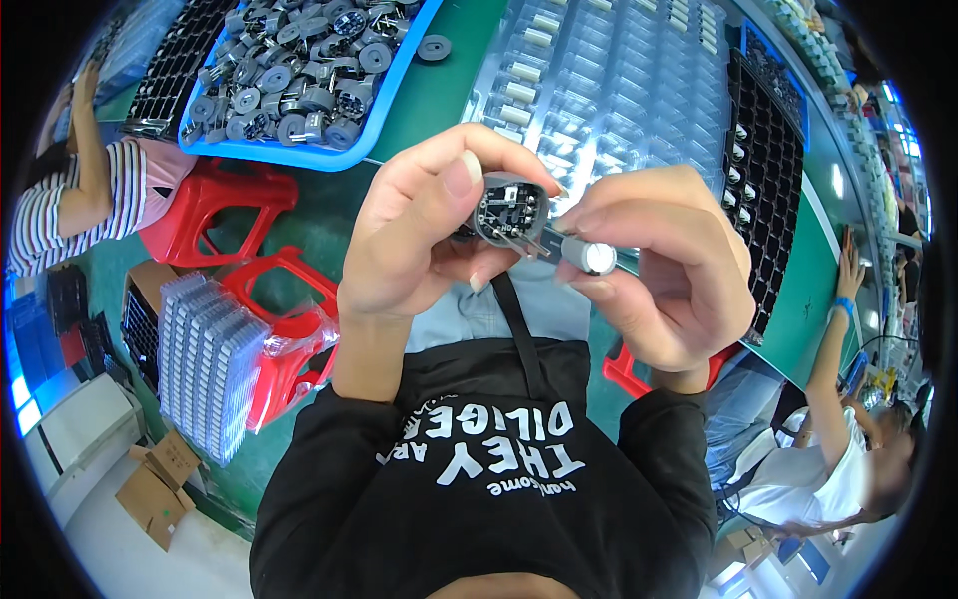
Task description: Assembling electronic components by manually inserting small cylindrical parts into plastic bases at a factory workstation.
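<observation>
My left hand (419,230) pinches a small round grey part (511,210) with thin metal pins, held up in front of me above the table edge. Touching that part from the right, my right hand (664,270) grips a small white-ended metal cylinder (589,256) between thumb and fingers. Both hands meet at the centre of the view, over my lap and dark apron.
A blue tray (299,155) full of several grey round parts lies on the green table (439,100) at upper left. Clear plastic trays (619,90) with white cylinders and a black grid tray (768,170) lie to the right. Red stools (220,205) stand left; other people sit at both sides.
</observation>
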`<action>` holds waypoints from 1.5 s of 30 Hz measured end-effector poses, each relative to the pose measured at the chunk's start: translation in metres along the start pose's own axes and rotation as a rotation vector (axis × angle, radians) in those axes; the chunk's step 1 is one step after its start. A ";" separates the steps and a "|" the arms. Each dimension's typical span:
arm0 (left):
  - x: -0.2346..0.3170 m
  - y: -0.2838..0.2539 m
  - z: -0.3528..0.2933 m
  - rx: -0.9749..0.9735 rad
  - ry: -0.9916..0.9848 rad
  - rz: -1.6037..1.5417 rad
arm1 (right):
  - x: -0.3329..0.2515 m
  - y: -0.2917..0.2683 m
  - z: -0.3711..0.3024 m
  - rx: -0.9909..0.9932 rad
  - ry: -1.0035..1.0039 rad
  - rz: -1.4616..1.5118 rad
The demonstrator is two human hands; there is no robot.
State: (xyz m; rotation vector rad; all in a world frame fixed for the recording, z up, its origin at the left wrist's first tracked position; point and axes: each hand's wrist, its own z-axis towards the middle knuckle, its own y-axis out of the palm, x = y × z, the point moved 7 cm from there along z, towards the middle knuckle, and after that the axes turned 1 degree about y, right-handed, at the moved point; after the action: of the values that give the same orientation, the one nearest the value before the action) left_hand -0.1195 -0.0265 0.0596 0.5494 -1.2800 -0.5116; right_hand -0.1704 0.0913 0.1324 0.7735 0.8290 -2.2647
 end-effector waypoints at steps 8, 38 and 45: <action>0.006 0.004 0.001 -0.016 0.100 0.079 | 0.010 -0.003 0.002 0.112 0.089 0.203; -0.035 -0.006 -0.032 0.040 -0.169 -0.259 | 0.013 0.009 -0.072 0.030 0.491 0.429; -0.023 -0.025 -0.065 0.025 -0.169 -0.128 | -0.006 0.116 -0.178 -0.193 0.948 0.598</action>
State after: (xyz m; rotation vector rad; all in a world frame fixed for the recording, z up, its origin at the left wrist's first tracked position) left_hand -0.0626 -0.0246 0.0138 0.6226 -1.4191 -0.6603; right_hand -0.0312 0.1467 -0.0177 1.7606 1.0035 -1.2117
